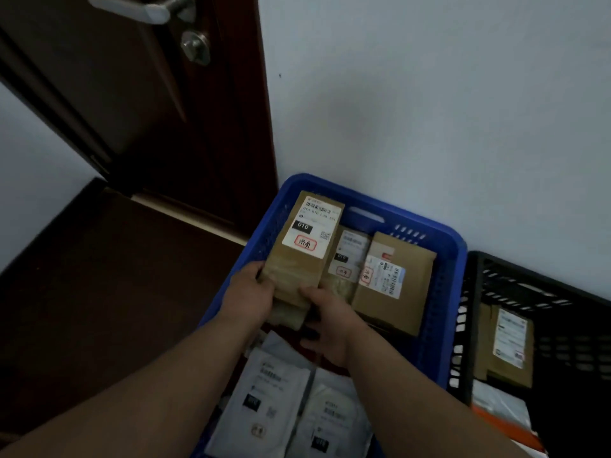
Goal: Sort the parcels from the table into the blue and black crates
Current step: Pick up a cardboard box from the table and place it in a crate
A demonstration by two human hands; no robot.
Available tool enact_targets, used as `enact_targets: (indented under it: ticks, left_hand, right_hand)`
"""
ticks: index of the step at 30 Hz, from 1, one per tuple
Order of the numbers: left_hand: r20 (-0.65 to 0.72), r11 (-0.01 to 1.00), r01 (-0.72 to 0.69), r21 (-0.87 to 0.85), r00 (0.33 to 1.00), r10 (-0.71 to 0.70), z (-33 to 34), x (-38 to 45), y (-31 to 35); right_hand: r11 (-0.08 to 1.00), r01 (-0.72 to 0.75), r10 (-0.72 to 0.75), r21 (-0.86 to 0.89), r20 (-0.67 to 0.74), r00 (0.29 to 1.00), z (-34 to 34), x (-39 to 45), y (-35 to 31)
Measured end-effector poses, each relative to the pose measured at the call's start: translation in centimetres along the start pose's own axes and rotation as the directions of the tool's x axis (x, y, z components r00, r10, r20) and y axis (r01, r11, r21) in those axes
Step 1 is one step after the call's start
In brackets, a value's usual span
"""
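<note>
Two grey mailers [264, 401] lay nearest in the blue crate [443, 312]. Above them, the left hand [251, 292] and right hand [327, 322] each held a closed grip on a brown box [304, 246].

The blue crate [449, 259] is packed with boxes and bags; the only open gap is a dark strip by its far wall [429, 110]
</note>
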State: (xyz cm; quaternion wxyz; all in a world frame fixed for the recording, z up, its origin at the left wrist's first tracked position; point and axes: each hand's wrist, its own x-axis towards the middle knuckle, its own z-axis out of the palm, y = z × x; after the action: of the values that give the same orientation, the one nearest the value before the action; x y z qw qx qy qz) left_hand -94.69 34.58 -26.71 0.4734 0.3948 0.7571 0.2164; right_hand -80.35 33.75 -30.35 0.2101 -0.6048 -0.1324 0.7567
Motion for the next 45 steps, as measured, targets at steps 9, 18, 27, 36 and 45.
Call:
enact_targets:
  ticks: [9,18,27,36,45]
  left_hand:
    - [0.212,0.863,-0.196,0.466,0.971,0.106,0.5,6.1,-2.1]
    - [0.230,0.763,-0.298,0.574,0.953,0.199,0.3,6.6,-2.9]
    - [0.135,0.788,-0.231,0.570,0.973,0.188,2.4,4.0,-1.1]
    - [0.126,0.824,-0.220,0.522,0.976,0.181,7.1,-4.5,2.5]
    - [0.152,0.848,-0.232,0.477,0.972,0.181,11.3,-14.5,4.4]
  right_hand:
    - [0.981,0.188,-0.190,-0.040,-0.066,0.980,3.8,7.2,-1.8]
    - [0.941,0.263,-0.300,-0.215,-0.164,0.940,3.7,8.6,-2.4]
    - [0.957,0.165,-0.190,-0.240,-0.086,0.978,0.4,4.0,-1.9]
    - [0.961,0.098,-0.120,-0.258,-0.067,0.991,-6.9,-5.4,-2.2]
    - [0.968,0.129,-0.155,-0.217,-0.108,0.982,-13.9,-14.0,0.8]
